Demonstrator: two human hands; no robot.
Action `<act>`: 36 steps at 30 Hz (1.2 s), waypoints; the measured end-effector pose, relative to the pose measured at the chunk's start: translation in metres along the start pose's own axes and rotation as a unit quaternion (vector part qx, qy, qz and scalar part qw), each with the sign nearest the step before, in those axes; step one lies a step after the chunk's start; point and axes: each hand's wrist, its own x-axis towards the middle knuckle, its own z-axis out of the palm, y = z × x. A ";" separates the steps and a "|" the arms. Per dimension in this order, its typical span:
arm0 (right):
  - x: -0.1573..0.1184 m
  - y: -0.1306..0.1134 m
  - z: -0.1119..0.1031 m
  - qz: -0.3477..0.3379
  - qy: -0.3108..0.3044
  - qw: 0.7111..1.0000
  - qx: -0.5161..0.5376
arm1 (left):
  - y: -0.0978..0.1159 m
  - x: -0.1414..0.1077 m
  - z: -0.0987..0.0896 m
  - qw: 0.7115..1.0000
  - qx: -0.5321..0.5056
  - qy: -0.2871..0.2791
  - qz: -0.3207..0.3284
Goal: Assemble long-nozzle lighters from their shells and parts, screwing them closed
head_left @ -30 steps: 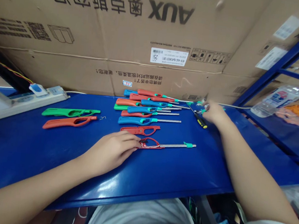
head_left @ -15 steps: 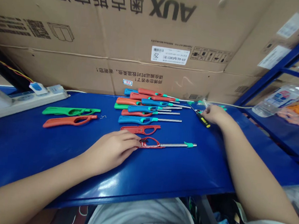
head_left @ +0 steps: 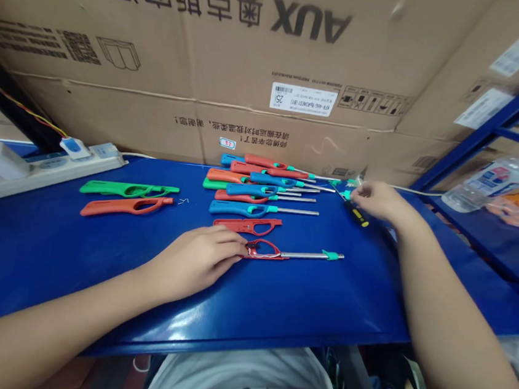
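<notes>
opened red lighter (head_left: 302,256) sat in front of the lighter pile (head_left: 244,190), left hand (head_left: 204,254) gripping it. right hand (head_left: 377,201) was right of the pile by a screwdriver (head_left: 359,217), tbh couldn't tell if it held anything

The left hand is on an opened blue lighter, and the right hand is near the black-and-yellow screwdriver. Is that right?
Not quite: in the head view, the left hand is on an opened red lighter. The right hand is near the black-and-yellow screwdriver.
</notes>
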 end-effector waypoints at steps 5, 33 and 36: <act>-0.002 -0.005 0.007 -0.043 -0.061 0.997 0.027 | 0.001 0.001 -0.001 1.000 -0.008 -0.003 -0.006; -0.056 -0.063 0.041 -0.393 -0.190 0.898 0.051 | 0.002 0.004 0.001 0.998 -0.059 0.024 -0.005; -0.054 -0.061 0.037 -0.395 -0.201 0.896 0.033 | 0.004 0.004 0.000 0.998 -0.065 0.024 -0.002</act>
